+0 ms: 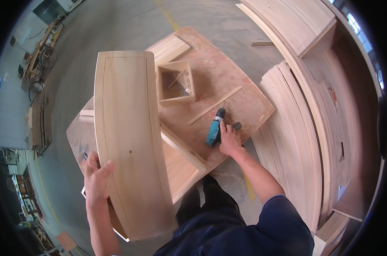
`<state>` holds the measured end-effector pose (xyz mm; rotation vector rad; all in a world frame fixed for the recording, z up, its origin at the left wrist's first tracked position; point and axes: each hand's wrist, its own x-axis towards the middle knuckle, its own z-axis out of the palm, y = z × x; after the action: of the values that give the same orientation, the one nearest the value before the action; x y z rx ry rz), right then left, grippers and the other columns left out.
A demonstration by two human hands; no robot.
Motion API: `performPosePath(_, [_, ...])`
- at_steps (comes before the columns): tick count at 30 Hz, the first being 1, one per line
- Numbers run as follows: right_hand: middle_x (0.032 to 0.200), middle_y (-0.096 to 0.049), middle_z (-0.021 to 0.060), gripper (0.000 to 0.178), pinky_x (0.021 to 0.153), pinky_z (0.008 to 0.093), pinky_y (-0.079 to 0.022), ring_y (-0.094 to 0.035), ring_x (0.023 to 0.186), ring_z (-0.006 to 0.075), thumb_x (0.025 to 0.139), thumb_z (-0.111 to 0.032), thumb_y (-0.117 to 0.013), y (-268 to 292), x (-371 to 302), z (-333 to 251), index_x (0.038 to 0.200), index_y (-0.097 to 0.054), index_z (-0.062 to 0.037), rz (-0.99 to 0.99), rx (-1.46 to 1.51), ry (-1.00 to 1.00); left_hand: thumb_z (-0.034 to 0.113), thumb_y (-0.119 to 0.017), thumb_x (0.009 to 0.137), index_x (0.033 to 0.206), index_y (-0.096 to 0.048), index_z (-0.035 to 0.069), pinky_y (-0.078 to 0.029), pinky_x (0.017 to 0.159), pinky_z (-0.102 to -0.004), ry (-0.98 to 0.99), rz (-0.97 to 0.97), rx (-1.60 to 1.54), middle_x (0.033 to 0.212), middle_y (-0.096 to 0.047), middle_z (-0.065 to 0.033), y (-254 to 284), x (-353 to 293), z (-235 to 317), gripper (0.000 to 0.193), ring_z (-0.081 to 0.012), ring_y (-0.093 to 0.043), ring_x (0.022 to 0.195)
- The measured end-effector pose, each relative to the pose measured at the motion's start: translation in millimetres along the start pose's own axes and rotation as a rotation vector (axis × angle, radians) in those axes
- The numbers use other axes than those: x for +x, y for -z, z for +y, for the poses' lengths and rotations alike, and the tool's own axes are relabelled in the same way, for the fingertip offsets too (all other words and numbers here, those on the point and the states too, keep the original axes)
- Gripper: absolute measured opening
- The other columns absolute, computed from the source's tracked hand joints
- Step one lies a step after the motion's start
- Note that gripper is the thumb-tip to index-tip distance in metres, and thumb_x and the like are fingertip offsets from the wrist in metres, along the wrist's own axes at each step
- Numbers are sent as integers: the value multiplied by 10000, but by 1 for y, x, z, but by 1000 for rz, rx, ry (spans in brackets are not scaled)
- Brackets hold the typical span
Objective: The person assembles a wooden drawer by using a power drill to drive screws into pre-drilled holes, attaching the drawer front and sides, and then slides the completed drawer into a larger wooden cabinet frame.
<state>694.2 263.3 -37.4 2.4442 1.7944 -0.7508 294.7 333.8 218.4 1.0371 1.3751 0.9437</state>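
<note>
My left hand (97,177) is closed on the left edge of a pale wooden drawer (127,106), thumb over its long front panel. That panel is tilted up toward me, with a grooved border and one small hole. Part of the drawer's box (182,147) shows to its right. A small dark item (85,156) pokes out by my left fingers, too hidden to name. My right hand (230,141) is closed on a teal and black cordless drill (213,133), which lies on its side on the worktable (240,89), bit pointing away from me.
A small open wooden box (176,101) with screws and bits stands on the table, near a thin wood strip (214,106). Another wooden board (170,48) lies at the far edge. Large wooden furniture parts (287,128) stand close on the right. Bicycles (47,56) are far left.
</note>
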Motion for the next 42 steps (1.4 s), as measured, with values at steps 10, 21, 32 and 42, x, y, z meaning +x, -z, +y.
performPosePath(10, [1286,-514,280,1037,1044,533,-437,-522,1185,486,728,-48,-683,-3,5,19,1599,-120,-38,97,156,185,-7,-697,807,879,-548,66,-475,693,-280,-111,-111,391,834,-543,12,-87,98,74,180,-99,-532,787])
performPosePath(21, [1281,-562,245,994,977,517,-477,-549,1192,431,745,-94,-723,-6,5,13,1592,-203,-64,120,63,79,6,-588,836,1132,-542,80,-554,770,-533,-871,98,1390,996,-651,-243,-125,309,92,309,-452,-667,934])
performPosePath(32, [1230,-609,216,860,898,488,-516,-606,1117,409,816,-96,-604,-23,21,17,1595,-241,-97,126,73,24,29,-500,932,1284,-537,36,-513,944,-487,-771,-51,1387,1284,-595,-199,-99,537,-155,354,-414,-591,1149])
performPosePath(42, [1273,-569,206,916,965,464,-495,-585,1149,396,830,-66,-598,-9,18,4,1626,-147,-116,33,93,-38,-18,-538,878,1173,-563,14,-482,953,-477,-766,-459,1287,1247,-555,-229,-82,520,-171,297,-428,-547,1163])
